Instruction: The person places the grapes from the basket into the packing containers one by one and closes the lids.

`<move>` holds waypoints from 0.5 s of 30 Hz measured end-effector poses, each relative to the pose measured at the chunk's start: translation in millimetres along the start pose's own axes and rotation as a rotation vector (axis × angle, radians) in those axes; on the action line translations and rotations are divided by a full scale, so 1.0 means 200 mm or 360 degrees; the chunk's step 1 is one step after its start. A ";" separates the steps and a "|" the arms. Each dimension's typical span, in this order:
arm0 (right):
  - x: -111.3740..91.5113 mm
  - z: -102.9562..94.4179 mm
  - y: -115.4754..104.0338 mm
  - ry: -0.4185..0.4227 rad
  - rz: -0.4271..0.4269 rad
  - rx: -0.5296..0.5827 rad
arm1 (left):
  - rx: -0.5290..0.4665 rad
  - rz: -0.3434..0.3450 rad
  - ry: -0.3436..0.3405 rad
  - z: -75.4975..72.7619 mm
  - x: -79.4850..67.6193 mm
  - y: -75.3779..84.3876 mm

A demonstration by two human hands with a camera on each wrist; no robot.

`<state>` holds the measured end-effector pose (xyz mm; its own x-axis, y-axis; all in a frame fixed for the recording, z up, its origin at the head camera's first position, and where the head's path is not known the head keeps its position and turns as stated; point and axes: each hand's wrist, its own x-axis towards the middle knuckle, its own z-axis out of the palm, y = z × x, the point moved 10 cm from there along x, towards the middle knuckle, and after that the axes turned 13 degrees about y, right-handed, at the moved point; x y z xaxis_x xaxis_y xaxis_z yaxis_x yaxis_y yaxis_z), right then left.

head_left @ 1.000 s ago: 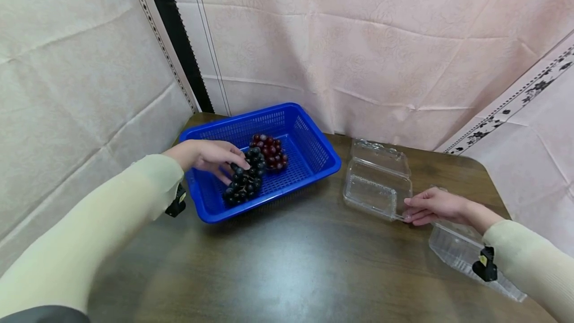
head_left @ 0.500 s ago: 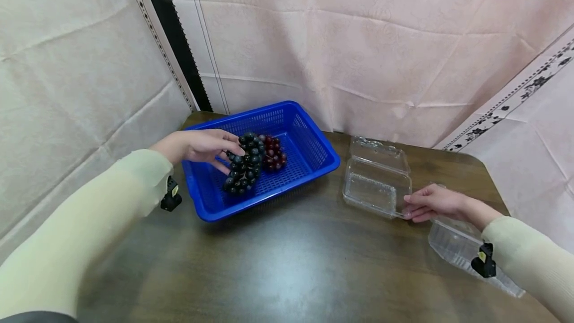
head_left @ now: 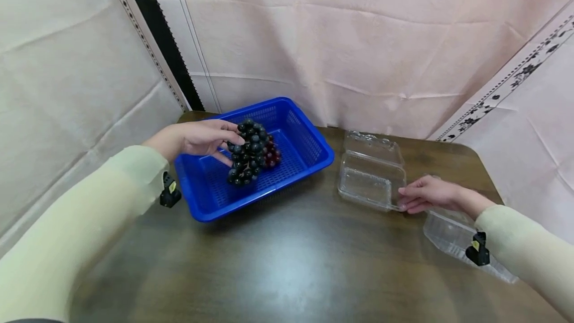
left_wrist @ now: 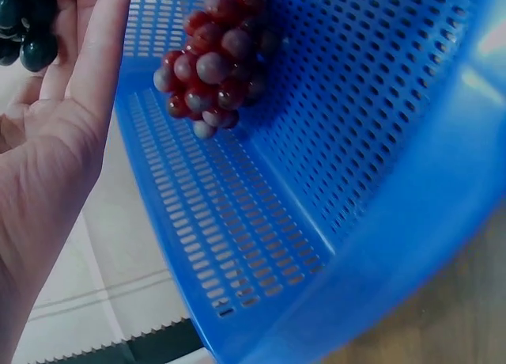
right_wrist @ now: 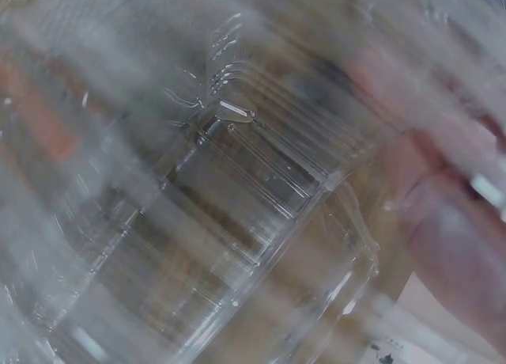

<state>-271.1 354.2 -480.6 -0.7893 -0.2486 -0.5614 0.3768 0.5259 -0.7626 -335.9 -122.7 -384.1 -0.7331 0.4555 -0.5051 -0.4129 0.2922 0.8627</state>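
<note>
My left hand grips a bunch of black grapes over the left part of a blue perforated plastic basket. In the left wrist view, those black grapes show only at the top left corner. A bunch of red grapes lies in the basket, partly hidden behind the black ones in the head view. At the right, my right hand pinches the near right corner of a clear plastic clamshell box, whose lid stands open toward the back.
Another clear plastic container lies under my right forearm, partly covered by it. The brown wooden table stretches in front of the basket and boxes. Pale patterned cloth hangs behind and at both sides.
My left hand has raised the black grapes off the basket's bottom, and they now cover more of the red bunch. My right hand keeps its hold on the clamshell. The head view has shifted slightly.
</note>
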 end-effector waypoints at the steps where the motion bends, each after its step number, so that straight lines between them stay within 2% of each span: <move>1: 0.01 0.00 0.00 -0.0001 0.0003 0.0001 | 0.0000 0.0006 -0.0007 0.01 0.00 0.01; 15: 0.01 0.00 0.00 -0.0008 0.0010 -0.0007 | 0.0040 0.0078 -0.0094 0.20 0.07 0.14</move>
<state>-272.1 353.3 -480.9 -0.7845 -0.2495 -0.5677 0.3796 0.5308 -0.7577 -336.2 -74.8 -367.9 -0.7188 0.5182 -0.4635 -0.3630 0.2889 0.8859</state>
